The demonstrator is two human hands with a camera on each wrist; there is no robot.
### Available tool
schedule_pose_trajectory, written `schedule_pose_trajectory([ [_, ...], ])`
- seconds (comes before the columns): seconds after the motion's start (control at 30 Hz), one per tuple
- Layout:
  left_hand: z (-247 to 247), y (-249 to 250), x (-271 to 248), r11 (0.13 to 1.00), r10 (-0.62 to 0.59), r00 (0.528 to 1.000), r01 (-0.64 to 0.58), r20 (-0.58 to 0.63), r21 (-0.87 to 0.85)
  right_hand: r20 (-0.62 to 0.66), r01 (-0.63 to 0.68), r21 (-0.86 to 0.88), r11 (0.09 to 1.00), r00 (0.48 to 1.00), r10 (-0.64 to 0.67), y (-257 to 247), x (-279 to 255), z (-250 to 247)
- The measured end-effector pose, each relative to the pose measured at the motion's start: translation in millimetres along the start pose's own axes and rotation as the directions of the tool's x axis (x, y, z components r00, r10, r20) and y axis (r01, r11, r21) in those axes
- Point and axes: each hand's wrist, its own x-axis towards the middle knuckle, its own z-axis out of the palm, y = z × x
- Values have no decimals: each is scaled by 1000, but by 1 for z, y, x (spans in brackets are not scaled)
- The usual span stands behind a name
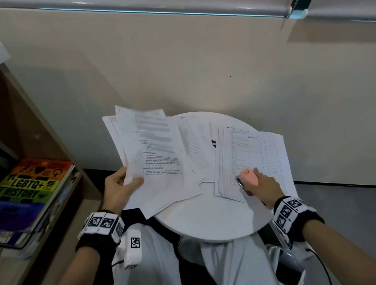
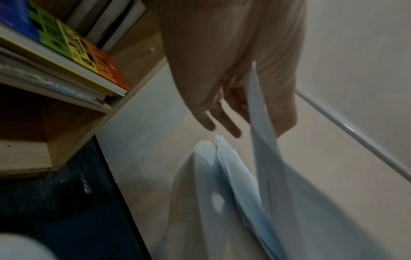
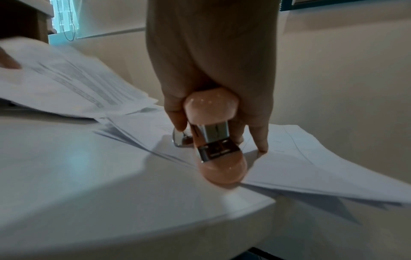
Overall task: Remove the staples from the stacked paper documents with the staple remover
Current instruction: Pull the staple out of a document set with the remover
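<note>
My left hand (image 1: 124, 185) pinches the lower left corner of a sheaf of printed documents (image 1: 158, 152) and holds it lifted over the left part of the round white table (image 1: 213, 221). From the left wrist, the held sheet (image 2: 263, 126) shows edge-on between thumb and fingers (image 2: 224, 123). My right hand (image 1: 260, 184) grips the pink staple remover (image 1: 248, 177), its metal jaws down on the near left corner of a second paper stack (image 1: 255, 151). The right wrist view shows the staple remover (image 3: 213, 139) upright on that stack (image 3: 322, 167), one finger (image 3: 262, 146) touching the paper.
More sheets (image 1: 191, 142) lie across the middle of the table. A wooden bookshelf (image 1: 31, 117) stands close on the left with a rainbow-coloured book (image 1: 31, 182) on it. A beige wall (image 1: 197, 60) runs right behind the table. My knees are under the table's near edge.
</note>
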Motion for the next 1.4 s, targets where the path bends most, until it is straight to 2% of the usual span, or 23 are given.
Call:
schedule_pose_trajectory([
  [0.07, -3, 3, -14, 996, 40, 999, -37, 27, -85, 3, -5, 21, 1000, 1000, 5, 1, 0, -1],
  [0.17, -4, 5, -27, 961, -17, 994, 46, 105, -274, -14, -12, 102, 995, 1000, 14, -1, -2, -1],
  [0.23, 3, 5, -34, 956, -37, 978, 94, 204, -278, -31, -23, 235, 972, 999, 31, -2, -6, -4],
  [0.33, 21, 0, -47, 989, -25, 926, 79, 378, -127, -3, -88, 468, 879, 995, 101, -4, -14, -16],
  [0.4, 35, -5, -58, 999, -50, 866, 33, 498, 44, -110, -62, 606, 793, 981, 160, -5, -16, -24],
  [0.43, 43, -9, -64, 988, -74, 844, -10, 531, 153, -215, -11, 668, 744, 955, 206, -6, -17, -27],
  [0.5, 57, -16, -76, 934, -185, 844, -8, 503, 356, -458, 135, 701, 701, 838, 297, -14, -19, -33],
  [0.53, 64, -18, -82, 907, -265, 836, 46, 481, 419, -538, 199, 672, 713, 793, 286, -20, -22, -37],
  [0.57, 69, -20, -86, 890, -324, 812, 88, 486, 447, -571, 242, 642, 727, 784, 243, -26, -25, -40],
  [0.63, 76, -19, -93, 875, -377, 744, 91, 551, 476, -487, 247, 600, 761, 868, 102, -42, -34, -45],
  [0.7, 80, -12, -97, 852, -394, 704, 40, 591, 521, -233, 162, 585, 795, 972, -26, -57, -41, -43],
  [0.73, 82, -9, -97, 806, -418, 716, 8, 559, 592, -90, 99, 588, 803, 994, -57, -65, -44, -38],
  [0.77, 84, -6, -97, 726, -431, 755, -35, 494, 687, 32, 38, 590, 806, 997, -70, -70, -44, -30],
  [0.8, 87, -4, -96, 609, -411, 816, -86, 406, 788, 102, 4, 574, 819, 992, -76, -76, -43, -20],
  [0.83, 91, 0, -92, 473, -329, 886, -144, 326, 869, 129, -8, 540, 842, 989, -73, -80, -40, -10],
  [0.87, 96, 1, -87, 367, -213, 933, -200, 292, 908, 132, -9, 506, 863, 989, -67, -84, -36, 1],
  [0.9, 102, 2, -79, 322, -100, 947, -261, 306, 910, 121, -1, 468, 884, 991, -63, -89, -32, 10],
  [0.93, 108, 2, -69, 338, -16, 933, -332, 359, 880, 105, 11, 418, 909, 993, -61, -93, -29, 18],
  [0.97, 114, 0, -58, 368, 12, 900, -409, 435, 835, 82, 26, 347, 937, 995, -58, -96, -26, 24],
  [1.03, 123, -6, -41, 395, -39, 834, -493, 550, 775, 35, 47, 200, 979, 998, -55, -96, -20, 34],
  [1.1, 125, -15, -28, 345, -143, 807, -502, 573, 793, 5, 75, 159, 984, 997, -77, -93, -15, 40],
  [1.2, 125, -27, -18, 306, -209, 790, -507, 576, 806, -14, 130, 145, 981, 991, -130, -89, -12, 47],
  [1.4, 125, -30, -19, 347, -128, 806, -509, 577, 788, -28, 163, 91, 983, 987, -161, -87, -8, 51],
])
